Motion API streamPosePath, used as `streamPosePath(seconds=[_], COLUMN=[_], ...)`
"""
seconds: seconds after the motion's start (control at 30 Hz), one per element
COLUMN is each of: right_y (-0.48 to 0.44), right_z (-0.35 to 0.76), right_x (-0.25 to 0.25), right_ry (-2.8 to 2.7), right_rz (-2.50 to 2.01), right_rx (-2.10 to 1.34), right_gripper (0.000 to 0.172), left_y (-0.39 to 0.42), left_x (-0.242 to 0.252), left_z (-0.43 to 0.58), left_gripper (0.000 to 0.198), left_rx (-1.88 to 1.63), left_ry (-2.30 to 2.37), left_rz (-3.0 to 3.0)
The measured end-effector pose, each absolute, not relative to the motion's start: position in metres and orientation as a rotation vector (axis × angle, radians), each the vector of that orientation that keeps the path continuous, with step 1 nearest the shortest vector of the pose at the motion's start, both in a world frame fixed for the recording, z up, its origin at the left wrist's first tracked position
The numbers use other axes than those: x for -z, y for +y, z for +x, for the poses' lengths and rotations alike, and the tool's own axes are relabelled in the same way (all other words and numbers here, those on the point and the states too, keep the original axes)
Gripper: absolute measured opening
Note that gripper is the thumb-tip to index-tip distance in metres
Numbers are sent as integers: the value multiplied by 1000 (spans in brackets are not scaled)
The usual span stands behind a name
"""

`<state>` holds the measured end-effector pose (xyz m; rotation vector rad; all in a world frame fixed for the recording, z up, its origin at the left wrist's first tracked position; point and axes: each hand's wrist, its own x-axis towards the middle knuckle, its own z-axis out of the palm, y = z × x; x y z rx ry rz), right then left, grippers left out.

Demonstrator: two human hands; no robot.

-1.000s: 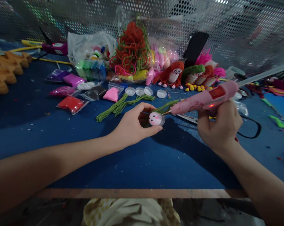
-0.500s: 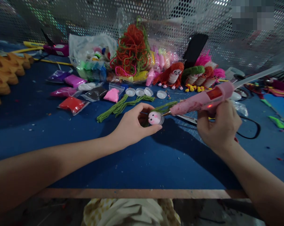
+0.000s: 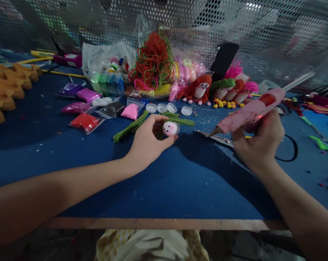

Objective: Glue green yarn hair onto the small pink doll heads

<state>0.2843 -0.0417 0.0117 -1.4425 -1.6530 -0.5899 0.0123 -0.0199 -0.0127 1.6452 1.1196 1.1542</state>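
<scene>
My left hand (image 3: 153, 141) is closed around a small doll head (image 3: 170, 128), pale pink with dark eyes and pink cheeks, in a clear round cap. Green yarn strands (image 3: 181, 121) lie over its top and stick out to the right. Gripped in my right hand (image 3: 260, 139) is a pink hot glue gun (image 3: 248, 110) with a glowing red light and a clear glue stick at its back. Its metal nozzle points down-left, apart from the doll head. Scissors (image 3: 221, 140) lie beneath the nozzle, their handles partly hidden by my right hand.
More green yarn (image 3: 127, 129) lies left of the doll head, with clear round caps (image 3: 186, 110) behind. Bagged coloured clay (image 3: 86, 122) is at left. A red and green yarn heap (image 3: 153, 61) and finished yarn-haired dolls (image 3: 202, 88) stand along the mesh wall. An orange egg tray (image 3: 8, 88) sits far left.
The glue gun has pulled away to the right from the doll head, its nozzle now over the scissors. My left hand has shifted slightly left and up with the doll head.
</scene>
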Motion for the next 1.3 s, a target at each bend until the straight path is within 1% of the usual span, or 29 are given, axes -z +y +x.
streamPosePath(seconds=[0.1, 0.23, 0.27, 0.37, 0.4, 0.5, 0.53, 0.57, 0.63, 0.7, 0.73, 0.8, 0.83, 0.9, 1.1, 1.2, 1.3], right_y=[-35, -26, -24, -19, -18, -18, -19, -21, -26, -35, -40, -53, -60, -71, -81, -82, -83], right_z=[293, 306, 309, 316, 318, 322, 321, 319, 309, 294, 285, 267, 259, 246, 230, 227, 225], right_x=[-13, -14, -13, -8, -5, 1, 2, 2, -2, -9, -13, -21, -23, -25, -21, -22, -23], right_ry=[-1612, -1672, -1705, -1780, -1805, -1908, -1946, -1974, -1973, -1886, -1859, -1851, -1878, -1983, -2010, -1992, -1970], right_rz=[-1488, -1689, -1755, -1934, -1975, -2064, -2086, -2086, -1964, -1647, -1442, -1160, -1073, -1005, -885, -882, -900], right_rx=[418, 206, 186, 219, 250, 370, 411, 459, 574, 633, 597, 347, 190, 57, 92, 99, 90], right_gripper=[27, 18, 19, 26, 25, 16, 14, 16, 24, 27, 25, 20, 25, 33, 45, 47, 46], left_y=[-20, -22, -23, -26, -27, -31, -32, -32, -34, -37, -38, -40, -41, -41, -40, -40, -40], left_x=[12, 9, 8, 6, 5, 3, 3, 2, 1, -1, -2, -3, -4, -5, -6, -6, -6], left_z=[12, 11, 12, 11, 11, 11, 10, 10, 9, 8, 7, 7, 7, 8, 10, 10, 10], left_gripper=[42, 44, 44, 44, 44, 42, 41, 41, 41, 42, 42, 42, 42, 42, 43, 44, 45], left_rx=[-1209, -1304, -1317, -1310, -1304, -1294, -1289, -1286, -1300, -1325, -1325, -1299, -1283, -1269, -1269, -1269, -1275], left_ry=[1125, 1133, 1124, 1078, 1061, 1013, 997, 984, 976, 978, 973, 942, 917, 875, 860, 857, 848], left_rz=[1677, 1722, 1741, 1827, 1863, 1964, 1992, 2020, 2083, 2162, 2202, 2261, 2281, 2300, 2301, 2308, 2307])
